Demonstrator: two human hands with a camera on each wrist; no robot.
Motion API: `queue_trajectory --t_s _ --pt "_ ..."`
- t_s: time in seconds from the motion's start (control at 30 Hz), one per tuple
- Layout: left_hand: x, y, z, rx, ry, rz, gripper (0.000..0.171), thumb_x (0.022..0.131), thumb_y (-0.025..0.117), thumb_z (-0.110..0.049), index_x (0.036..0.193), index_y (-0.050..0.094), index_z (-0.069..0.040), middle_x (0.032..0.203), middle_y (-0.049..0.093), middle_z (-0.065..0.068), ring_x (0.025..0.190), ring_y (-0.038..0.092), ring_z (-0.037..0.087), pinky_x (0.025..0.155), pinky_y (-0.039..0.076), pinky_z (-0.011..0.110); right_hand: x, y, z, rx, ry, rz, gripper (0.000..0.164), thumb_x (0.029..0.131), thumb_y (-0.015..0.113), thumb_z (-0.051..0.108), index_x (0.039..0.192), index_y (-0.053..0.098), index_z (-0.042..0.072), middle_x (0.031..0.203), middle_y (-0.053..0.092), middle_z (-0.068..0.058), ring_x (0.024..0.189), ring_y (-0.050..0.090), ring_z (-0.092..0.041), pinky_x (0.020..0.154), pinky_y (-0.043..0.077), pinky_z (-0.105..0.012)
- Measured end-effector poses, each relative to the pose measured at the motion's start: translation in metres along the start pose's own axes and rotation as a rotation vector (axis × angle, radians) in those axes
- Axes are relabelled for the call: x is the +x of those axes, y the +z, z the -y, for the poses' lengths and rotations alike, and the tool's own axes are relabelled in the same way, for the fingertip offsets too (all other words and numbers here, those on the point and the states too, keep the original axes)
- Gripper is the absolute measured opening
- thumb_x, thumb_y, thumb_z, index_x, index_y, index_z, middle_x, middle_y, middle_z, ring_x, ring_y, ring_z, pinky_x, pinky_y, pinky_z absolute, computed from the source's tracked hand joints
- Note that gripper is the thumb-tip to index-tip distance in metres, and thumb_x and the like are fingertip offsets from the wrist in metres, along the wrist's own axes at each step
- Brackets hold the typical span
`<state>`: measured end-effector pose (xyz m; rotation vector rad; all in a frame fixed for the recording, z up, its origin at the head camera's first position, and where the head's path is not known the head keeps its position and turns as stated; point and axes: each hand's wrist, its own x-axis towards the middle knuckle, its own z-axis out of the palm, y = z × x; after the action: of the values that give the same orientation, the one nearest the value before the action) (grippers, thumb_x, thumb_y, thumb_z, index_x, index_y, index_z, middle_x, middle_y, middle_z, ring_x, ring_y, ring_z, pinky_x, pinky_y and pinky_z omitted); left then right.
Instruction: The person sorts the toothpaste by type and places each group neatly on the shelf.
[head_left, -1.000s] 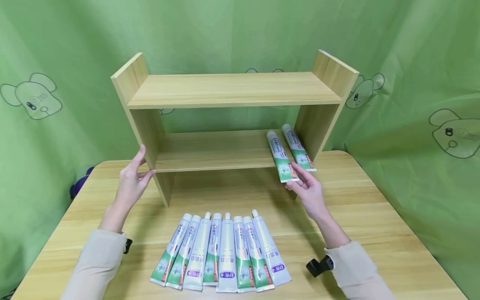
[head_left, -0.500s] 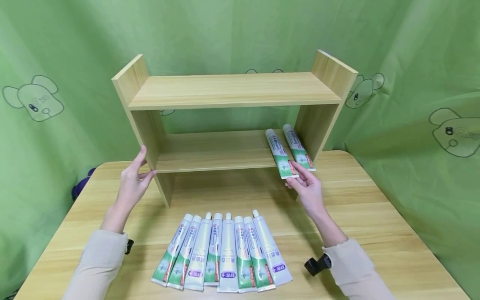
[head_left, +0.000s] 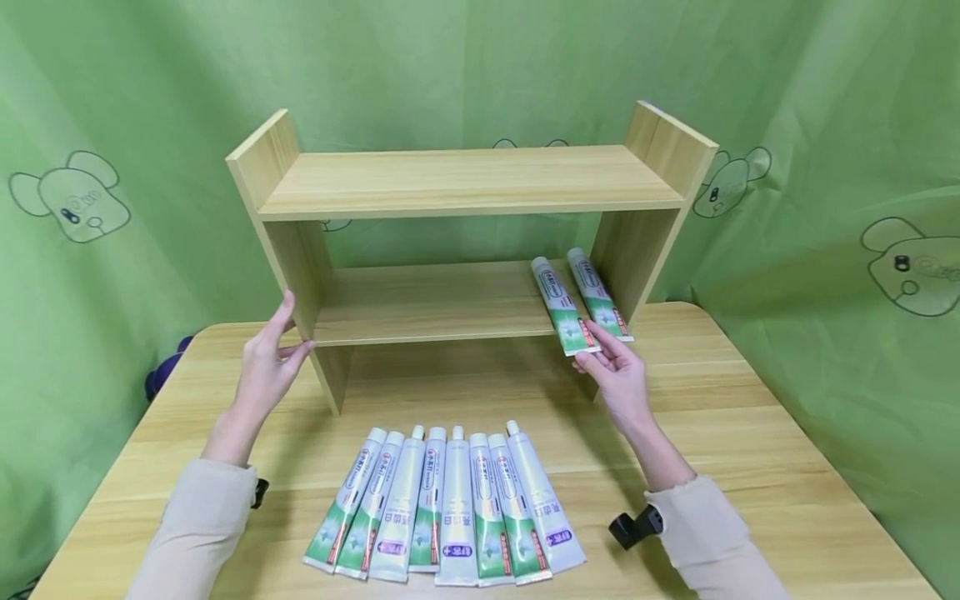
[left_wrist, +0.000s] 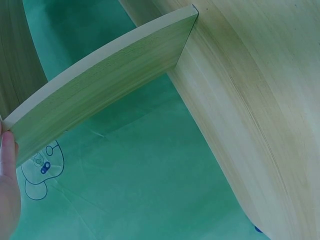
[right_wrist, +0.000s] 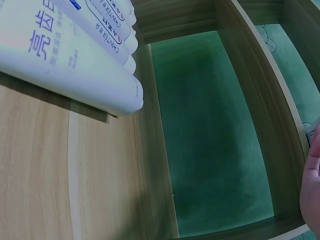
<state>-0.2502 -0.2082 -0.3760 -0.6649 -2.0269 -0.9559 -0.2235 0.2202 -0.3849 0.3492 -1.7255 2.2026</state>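
Note:
My right hand (head_left: 621,385) pinches the flat tail end of a green-and-white toothpaste tube (head_left: 561,308). That tube lies on the middle board of a wooden shelf (head_left: 435,302), cap to the back, its tail jutting past the front edge. Just right of it, another such tube (head_left: 596,292) rests on the same board. My left hand (head_left: 262,367) holds the shelf's left side panel, thumb at the front edge by the middle board. In the left wrist view only part of that hand (left_wrist: 8,190) shows; the right wrist view catches the right hand (right_wrist: 312,185) at its edge.
A fanned row of several toothpaste tubes (head_left: 442,508), some green-and-white and some pale with purple labels, lies on the wooden table (head_left: 750,467) before the shelf. The upper board (head_left: 465,179) overhangs the middle one. Green curtain (head_left: 465,67) surrounds the table's back and sides.
The tube in my right hand has slid slightly back onto the middle board, and its tail sits a little higher in view. My left hand keeps its hold on the side panel.

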Motion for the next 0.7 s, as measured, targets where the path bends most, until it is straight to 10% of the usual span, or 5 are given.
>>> queue_trajectory --t_s 0.7 --pt "0.0007 -0.0009 0.0007 0.007 -0.031 0.026 0.086 0.066 0.063 0.025 0.140 0.030 -0.004 0.128 0.044 0.031 0.095 0.057 0.046 0.070 0.058 0.032 0.0036 0.0075 -0.0016 -0.021 0.038 -0.093 0.051 0.081 0.053 -0.018 0.129 0.036 -0.013 0.094 0.067 0.005 0.075 0.064 -0.006 0.071 0.057 -0.015"
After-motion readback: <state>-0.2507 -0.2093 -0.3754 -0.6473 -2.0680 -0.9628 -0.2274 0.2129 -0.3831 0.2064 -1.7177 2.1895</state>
